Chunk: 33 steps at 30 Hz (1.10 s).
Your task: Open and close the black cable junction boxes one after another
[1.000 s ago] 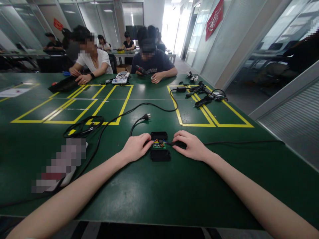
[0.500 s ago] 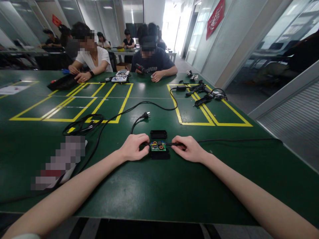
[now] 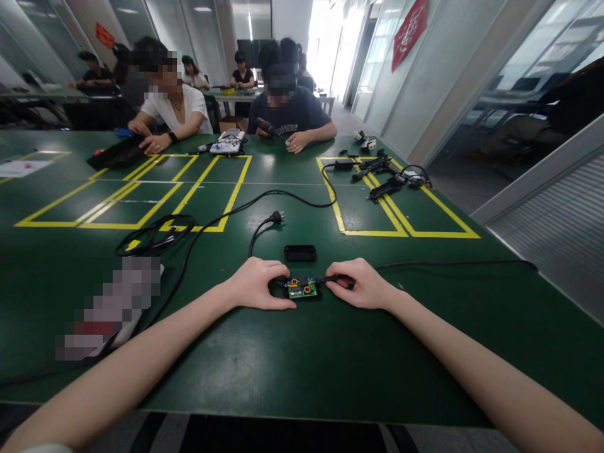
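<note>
A small green circuit board [image 3: 302, 288] with copper-wound ring coils sits in or on a black plastic case half [image 3: 319, 290], of which only the edges show. My left hand [image 3: 257, 283] grips this case at its left end, thumb on the near side and fingers on the far side. On the right, my right hand [image 3: 361, 283] pinches the black cable [image 3: 327, 279] close to where it meets the board. A second black case half [image 3: 300, 253] lies just beyond, hollow side up. Behind my left hand a black power plug [image 3: 276, 218] rests on its cord.
A coiled black cable [image 3: 155, 234] and a blurred-out item [image 3: 111, 308] lie to the left. Another cable crosses the green table [image 3: 302, 365]. Black adapters and cords [image 3: 384, 173] are heaped at the far right. Two people sit opposite, one holding a dark tool [image 3: 268, 128].
My left hand has shifted from the left cable onto the case, its thumb and fingers now spread around it. The board has moved slightly nearer and covers more of the case half.
</note>
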Each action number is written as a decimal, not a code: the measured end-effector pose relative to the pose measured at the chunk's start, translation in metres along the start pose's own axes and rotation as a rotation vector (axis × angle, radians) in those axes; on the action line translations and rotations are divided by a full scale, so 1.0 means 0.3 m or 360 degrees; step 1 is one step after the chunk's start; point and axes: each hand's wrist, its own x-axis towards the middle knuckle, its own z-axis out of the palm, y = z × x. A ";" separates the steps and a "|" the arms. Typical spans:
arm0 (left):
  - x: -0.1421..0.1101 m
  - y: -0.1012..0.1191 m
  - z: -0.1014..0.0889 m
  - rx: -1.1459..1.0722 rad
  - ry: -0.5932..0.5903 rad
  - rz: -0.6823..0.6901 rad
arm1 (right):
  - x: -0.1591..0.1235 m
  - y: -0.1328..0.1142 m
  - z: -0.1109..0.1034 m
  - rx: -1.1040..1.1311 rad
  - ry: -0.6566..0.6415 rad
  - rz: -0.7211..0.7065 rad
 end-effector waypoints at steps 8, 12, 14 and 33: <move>0.009 0.001 0.016 0.0203 0.0014 -0.0262 | 0.012 0.025 0.019 -0.0160 0.0095 0.0210; 0.012 0.006 0.016 0.0229 0.0002 -0.0297 | 0.014 0.032 0.020 -0.0194 0.0101 0.0252; 0.011 0.007 0.015 0.0207 0.0011 -0.0288 | 0.010 0.032 0.017 -0.0176 0.0071 0.0223; 0.002 0.006 0.006 0.0195 0.0360 -0.0005 | 0.016 0.032 0.024 -0.0446 0.0088 0.0102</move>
